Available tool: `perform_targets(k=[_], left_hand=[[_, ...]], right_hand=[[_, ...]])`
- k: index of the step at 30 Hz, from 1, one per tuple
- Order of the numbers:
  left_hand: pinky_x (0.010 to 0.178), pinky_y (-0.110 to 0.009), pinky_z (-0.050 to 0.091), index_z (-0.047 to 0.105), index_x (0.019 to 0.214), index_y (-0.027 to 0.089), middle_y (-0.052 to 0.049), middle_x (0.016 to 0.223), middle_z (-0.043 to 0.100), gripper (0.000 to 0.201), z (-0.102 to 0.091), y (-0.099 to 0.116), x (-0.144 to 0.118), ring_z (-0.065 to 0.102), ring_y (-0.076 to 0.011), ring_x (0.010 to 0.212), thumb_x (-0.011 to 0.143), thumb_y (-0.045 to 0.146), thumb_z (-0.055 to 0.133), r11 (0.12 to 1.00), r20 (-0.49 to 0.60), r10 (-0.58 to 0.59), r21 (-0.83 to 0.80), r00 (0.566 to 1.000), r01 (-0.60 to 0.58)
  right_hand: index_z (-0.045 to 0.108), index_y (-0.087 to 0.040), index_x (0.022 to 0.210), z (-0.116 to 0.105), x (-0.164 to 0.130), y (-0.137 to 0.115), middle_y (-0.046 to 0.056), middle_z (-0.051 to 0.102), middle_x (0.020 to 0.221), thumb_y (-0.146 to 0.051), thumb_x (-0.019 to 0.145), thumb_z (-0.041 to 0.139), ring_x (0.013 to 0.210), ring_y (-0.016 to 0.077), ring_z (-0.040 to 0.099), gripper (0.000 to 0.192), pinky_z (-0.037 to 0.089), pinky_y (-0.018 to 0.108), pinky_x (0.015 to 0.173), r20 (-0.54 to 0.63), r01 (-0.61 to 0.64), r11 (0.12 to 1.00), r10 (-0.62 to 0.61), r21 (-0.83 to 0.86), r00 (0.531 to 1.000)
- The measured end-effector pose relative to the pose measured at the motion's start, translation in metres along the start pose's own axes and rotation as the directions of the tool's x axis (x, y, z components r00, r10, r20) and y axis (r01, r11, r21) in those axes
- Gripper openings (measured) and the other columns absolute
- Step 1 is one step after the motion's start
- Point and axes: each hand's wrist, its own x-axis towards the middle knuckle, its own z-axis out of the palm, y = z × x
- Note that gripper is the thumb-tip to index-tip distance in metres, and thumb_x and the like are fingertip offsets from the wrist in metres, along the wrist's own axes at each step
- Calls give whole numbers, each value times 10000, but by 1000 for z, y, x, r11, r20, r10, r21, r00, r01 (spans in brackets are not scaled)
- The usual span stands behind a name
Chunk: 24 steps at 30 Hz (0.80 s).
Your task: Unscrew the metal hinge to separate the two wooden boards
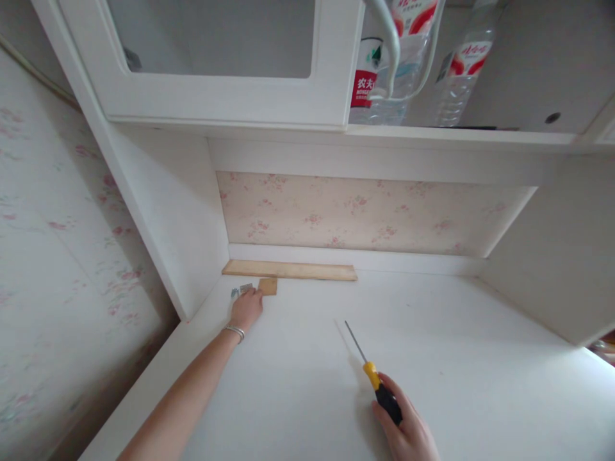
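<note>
My right hand (pixel 406 426) is wrapped round the black and yellow handle of a screwdriver (pixel 377 381). Its thin metal shaft points up and to the left, above the white surface. At the back left, my left hand (pixel 247 308) reaches down to the surface with its fingers bent together. A small square piece of wood (pixel 268 286) lies against the right side of its fingers. Just past the fingertips is a small metal plate (pixel 246 287), with some small metal hardware (pixel 235 292) to its left. Whatever those fingertips may pinch is hidden.
Behind the left hand a long wooden strip (pixel 291 270) lies along the back of the white desktop (pixel 307 384). Overhead, a white cabinet (pixel 225 99) juts forward, with plastic bottles (pixel 461 77) on its open shelf. A side panel (pixel 163 211) stands at the left.
</note>
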Motion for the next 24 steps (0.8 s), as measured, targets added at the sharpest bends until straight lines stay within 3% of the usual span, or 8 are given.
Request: perform_targets(k=[4, 6, 9, 14, 19, 24], left_hand=[[744, -326, 420, 626, 920, 167, -107, 972, 612, 321, 5, 0, -3, 572, -214, 882, 898, 205, 308, 1000, -43, 3, -27, 999, -4], [764, -324, 416, 624, 912, 175, -96, 982, 612, 321, 6, -2, -3, 570, -208, 885, 900, 203, 305, 999, -60, 7, -37, 998, -9], [787, -318, 413, 626, 915, 181, -93, 984, 609, 312, 7, -4, -3, 565, -204, 900, 897, 208, 316, 998, -82, 7, -57, 997, -12], [827, -329, 407, 632, 969, 181, -102, 976, 605, 298, 6, -7, -3, 555, -215, 931, 884, 208, 347, 998, -97, 14, -68, 995, -20], [856, -334, 395, 622, 1030, 175, -111, 989, 601, 316, 8, -8, -1, 544, -214, 959, 882, 190, 343, 999, -110, -5, -40, 994, 1], [859, -333, 398, 603, 1079, 178, -109, 1002, 593, 323, 11, -9, 2, 540, -218, 978, 880, 190, 348, 1000, -104, -7, -22, 995, 5]], right_hand=[[512, -278, 1173, 9, 14, -26, 29, 662, 1013, -492, 804, 443, 914, 210, 618, 433, 464, 301, 778, 149, -35, 999, 37, -20, 988], [498, -272, 1201, 22, 27, -49, 41, 631, 1093, -472, 839, 410, 987, 202, 592, 423, 446, 301, 833, 243, 33, 999, -27, -22, 970], [493, -225, 1225, 57, 52, -88, 86, 549, 1207, -377, 878, 355, 1070, 184, 546, 403, 399, 286, 904, 315, 188, 980, -160, -62, 935], [474, -166, 1264, 131, 92, -138, 139, 525, 1154, -236, 865, 349, 1031, 190, 561, 423, 394, 288, 888, 452, 302, 926, -174, -228, 875], [488, -123, 1243, 180, 109, -162, 186, 495, 1152, -212, 769, 476, 1000, 262, 555, 483, 386, 377, 886, 483, 348, 890, -176, -294, 858], [457, -110, 1259, 190, 111, -168, 209, 475, 1178, -316, 758, 525, 1093, 316, 465, 546, 342, 434, 917, 486, 400, 855, -209, -331, 849]])
